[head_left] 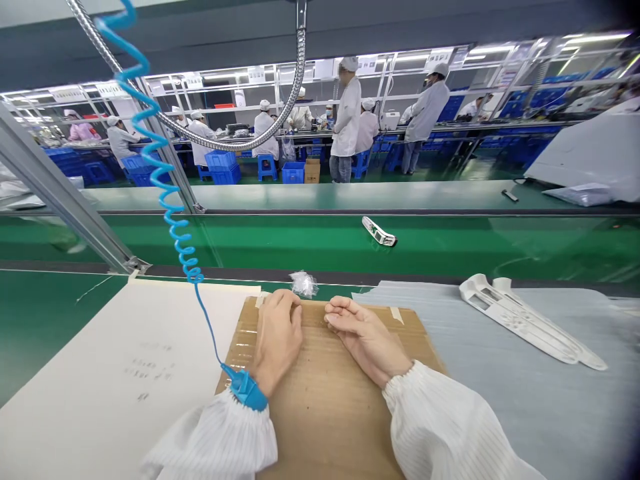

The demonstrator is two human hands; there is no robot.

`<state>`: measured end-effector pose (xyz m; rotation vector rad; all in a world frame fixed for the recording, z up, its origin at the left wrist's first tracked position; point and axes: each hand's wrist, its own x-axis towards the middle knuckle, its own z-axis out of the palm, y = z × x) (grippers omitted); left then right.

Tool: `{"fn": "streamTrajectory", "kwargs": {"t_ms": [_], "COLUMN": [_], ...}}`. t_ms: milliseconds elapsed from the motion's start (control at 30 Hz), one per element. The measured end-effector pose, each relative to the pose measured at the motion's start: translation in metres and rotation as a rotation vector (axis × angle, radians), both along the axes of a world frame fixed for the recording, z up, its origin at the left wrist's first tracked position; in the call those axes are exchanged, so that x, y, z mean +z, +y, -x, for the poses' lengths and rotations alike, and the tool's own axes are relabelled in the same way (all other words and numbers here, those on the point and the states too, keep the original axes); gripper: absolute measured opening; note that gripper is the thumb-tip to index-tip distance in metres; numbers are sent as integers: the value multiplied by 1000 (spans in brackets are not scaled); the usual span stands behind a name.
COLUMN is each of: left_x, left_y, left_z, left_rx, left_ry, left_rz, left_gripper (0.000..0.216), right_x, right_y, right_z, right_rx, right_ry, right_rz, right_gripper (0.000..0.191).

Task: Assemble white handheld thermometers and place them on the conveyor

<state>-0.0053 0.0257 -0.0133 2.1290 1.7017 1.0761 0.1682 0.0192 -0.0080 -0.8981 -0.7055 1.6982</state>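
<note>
A brown cardboard sheet [333, 407] lies on the bench beneath both hands, with bits of tape near its far corners. On its left part rests my left hand [279, 337], fingers bent loosely toward the far edge and thumb apart; it holds nothing that I can see. A blue wrist strap [249, 392] with a coiled blue cord [163, 160] circles that wrist. My right hand [363, 337] is turned on its side over the right part of the sheet. Its fingers are loosely curled, the thumb slightly apart, with nothing visible between them.
Just past the cardboard sits a crumpled clear plastic bag [303, 285]. White plastic parts [530, 320] lie on foam sheeting [560, 413] at right. A smaller white part [379, 232] is on the green conveyor belt [280, 243]. A metal post [65, 187] stands left; people work beyond.
</note>
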Motion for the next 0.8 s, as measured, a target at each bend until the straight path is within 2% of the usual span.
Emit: {"fn": "streamTrajectory", "kwargs": {"t_ms": [67, 133, 200, 300, 400, 500, 667, 800], "left_x": [-1, -4, -6, -3, 6, 8, -9, -15], "left_y": [1, 3, 9, 20, 30, 31, 18, 11], "left_z": [-1, -4, -7, -14, -20, -22, -19, -15], "left_rx": [-13, -55, -134, -234, -261, -235, -130, -96], "left_ry": [76, 142, 205, 330, 388, 328, 4, 23], "left_rz": [-54, -81, -38, 78, 114, 106, -1, -13], "left_gripper": [20, 39, 47, 43, 39, 35, 25, 24], "right_x": [1, 1, 0, -1, -2, -3, -7, -6], "right_y": [0, 0, 1, 1, 1, 2, 4, 0], "right_z": [0, -1, -1, 0, 0, 0, -1, -1], "right_rx": [11, 18, 21, 30, 37, 38, 12, -13], "right_ry": [-9, -23, -25, -8, 7, 33, 30, -44], "right_rz": [-11, -22, -33, -42, -43, -46, -39, -48], "right_gripper": [30, 30, 30, 29, 28, 27, 31, 32]}}
